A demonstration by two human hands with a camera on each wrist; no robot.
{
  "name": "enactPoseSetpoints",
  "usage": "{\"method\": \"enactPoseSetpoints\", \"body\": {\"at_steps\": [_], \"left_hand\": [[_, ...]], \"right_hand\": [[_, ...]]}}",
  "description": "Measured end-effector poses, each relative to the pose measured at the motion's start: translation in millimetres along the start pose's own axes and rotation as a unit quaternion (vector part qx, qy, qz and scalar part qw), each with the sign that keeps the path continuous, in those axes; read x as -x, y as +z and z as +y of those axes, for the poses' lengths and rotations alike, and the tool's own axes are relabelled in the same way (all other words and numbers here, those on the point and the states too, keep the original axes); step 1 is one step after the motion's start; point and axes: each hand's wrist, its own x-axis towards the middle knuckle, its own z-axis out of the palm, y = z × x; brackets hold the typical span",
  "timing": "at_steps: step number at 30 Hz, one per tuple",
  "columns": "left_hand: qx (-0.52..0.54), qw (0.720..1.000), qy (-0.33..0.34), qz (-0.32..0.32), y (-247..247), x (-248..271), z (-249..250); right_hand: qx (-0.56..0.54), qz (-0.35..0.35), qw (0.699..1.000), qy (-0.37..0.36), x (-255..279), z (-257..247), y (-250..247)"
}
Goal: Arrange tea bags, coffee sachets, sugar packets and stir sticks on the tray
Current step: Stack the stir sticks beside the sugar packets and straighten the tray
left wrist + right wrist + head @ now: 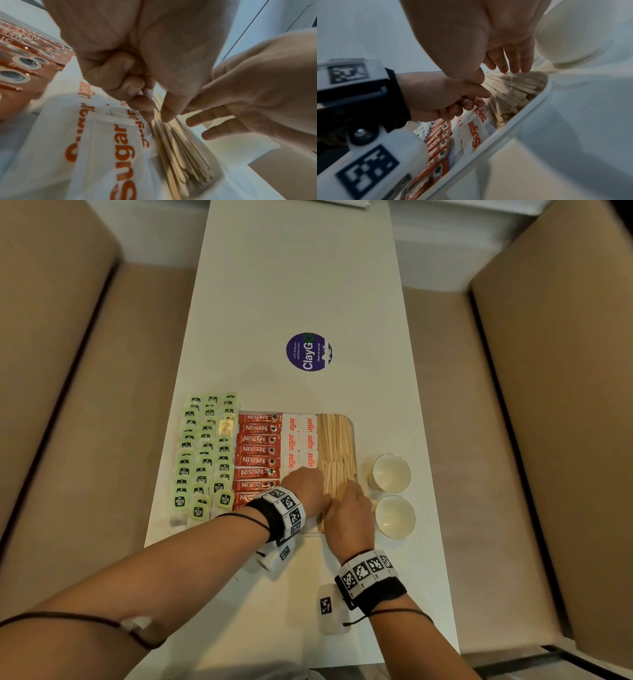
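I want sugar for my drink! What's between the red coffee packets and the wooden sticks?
Two columns of white paper sugar packets lie between the red Nescafe coffee sachets and the pale wooden stir sticks, clearest in the head view.

A long white tabletop (294,285) runs up the middle of the frame. Tan cushioned benches flank it, one at the left (68,412) and one at the right (534,412). A round purple sticker (308,351) sits mid-tabletop.
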Motion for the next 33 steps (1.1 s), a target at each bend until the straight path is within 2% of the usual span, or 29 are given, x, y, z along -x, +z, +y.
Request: {"method": "enactPoseSetpoints", "body": {"at_steps": [6,11,14,18,23,29,33], "left_hand": [[0.008,1.0,-0.003,-0.009,-4.0,4.5,-4.3],[-0.002,0.999,-0.004,-0.04,-2.4,6.7,-3.9],[0.004,0.999,0.011,-0.044,-1.1,6.3,-6.1],[0.028,0.999,0.034,-0.03,-12.0,7.2,-11.6],[0.006,0.999,0.048,-0.012,-14.0,8.9,-19.8],[-0.029,0.996,0.064,-0.048,-5.6,10.1,-18.5],[-0.037,0.996,0.064,-0.05,0.3,9.5,-13.8]], "right_hand": [[0.017,-0.04,0.997,-0.064,12.5,16.7,8.5],[0.043,-0.067,0.994,-0.077,21.7,25.8,11.9],[0.044,-0.059,0.994,-0.077,23.5,26.4,9.0],[0.061,-0.059,0.99,-0.111,24.1,28.9,7.6],[0.109,-0.061,0.979,-0.161,32.1,27.8,5.8],[0.117,-0.029,0.976,-0.181,32.2,35.3,8.2],[0.111,-0.03,0.974,-0.193,32.8,38.8,7.1]]}}
